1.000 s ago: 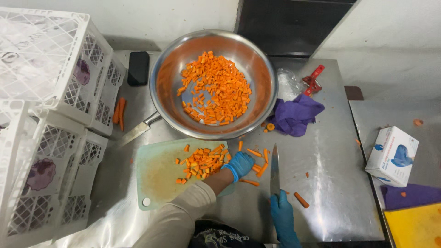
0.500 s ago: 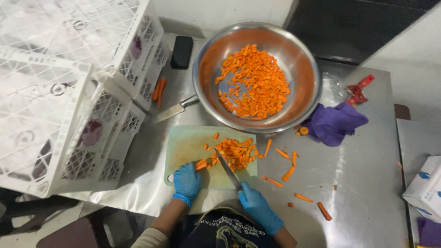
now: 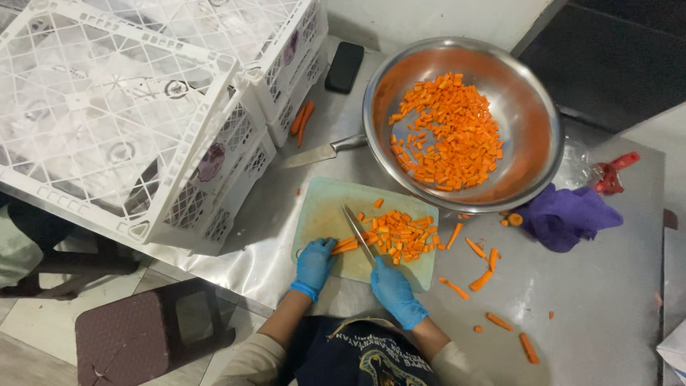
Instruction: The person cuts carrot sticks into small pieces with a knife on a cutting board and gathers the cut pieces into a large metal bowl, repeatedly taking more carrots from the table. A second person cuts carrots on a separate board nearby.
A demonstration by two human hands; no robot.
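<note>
Both my hands wear blue gloves. My right hand (image 3: 395,292) grips a knife (image 3: 357,232) whose blade lies across carrot sticks on the pale green cutting board (image 3: 321,211). My left hand (image 3: 314,263) rests on the board's near left part, fingertips on the carrot sticks (image 3: 346,245) by the blade. A heap of chopped carrot pieces (image 3: 400,234) lies on the board to the right of the knife. Behind the board stands a large steel bowl (image 3: 529,100) holding diced carrot (image 3: 446,132).
White plastic crates (image 3: 121,107) stacked at left, whole carrots (image 3: 301,118) and a black phone (image 3: 344,66) beside them. A second knife (image 3: 314,152) lies by the bowl. Purple cloth (image 3: 568,214), red peeler (image 3: 614,171), and stray carrot pieces (image 3: 479,279) on the steel table. Brown stool (image 3: 121,339) below.
My view has shifted left, bringing the crates and stool into sight. My left hand moved from the carrot heap to the board's left; my right hand brought the knife onto the carrot sticks.
</note>
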